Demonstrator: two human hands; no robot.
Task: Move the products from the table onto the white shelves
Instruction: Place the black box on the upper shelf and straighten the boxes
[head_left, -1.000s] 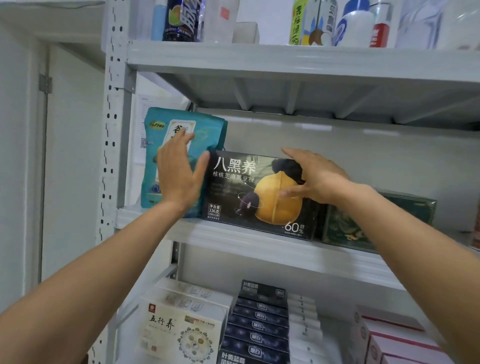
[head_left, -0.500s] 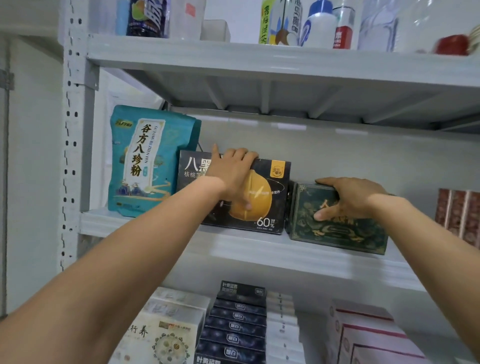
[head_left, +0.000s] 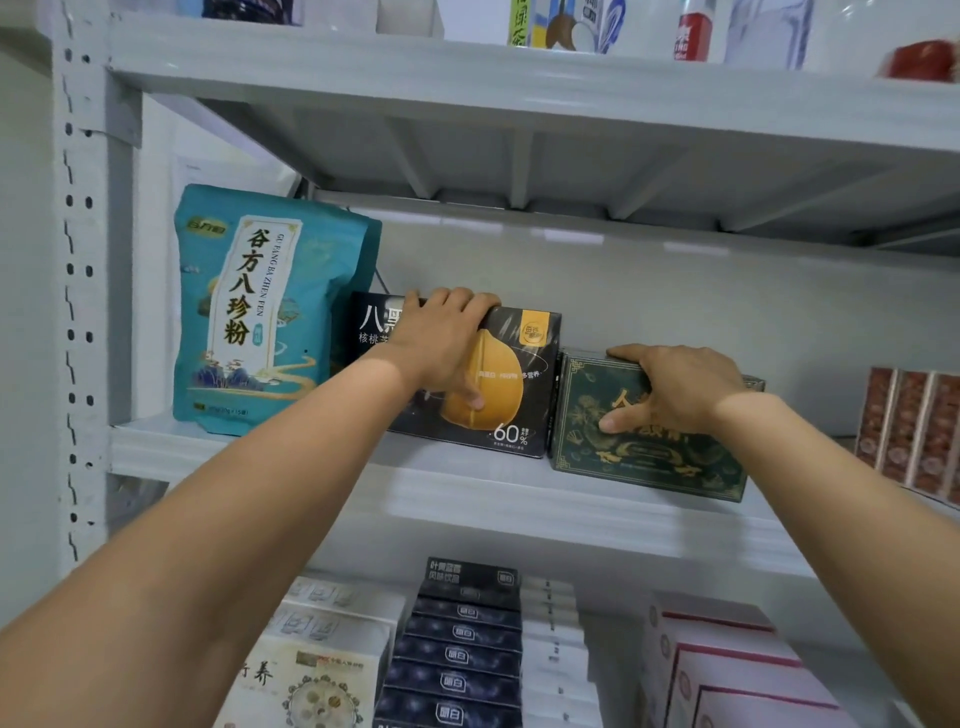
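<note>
**Both hands on two boxes on the middle shelf**

The left hand grips a black box with a yellow nut shape printed on its front. Its fingers curl over the box's top edge and the thumb lies against the front face. The right hand holds a dark green box with gold ornament in the same way: fingers hooked over the top edge, thumb pressed flat on the front.

Both boxes stand upright on the middle shelf of the white rack, near its front edge. The green box sits right against the black box's right end; whether they actually touch cannot be told. A tall teal pouch stands upright just beside the black box's left end, next to the rack's perforated post. Well to the right of the green box, a row of reddish packs stands at the edge of the view.

On the upper shelf, only the bottoms of some bottles and cartons show. On the shelf below, a stack of dark flat boxes lies between white boxes with a round pattern on the left and white boxes with red edges on the right. Both forearms reach up from the bottom corners of the view.
</note>
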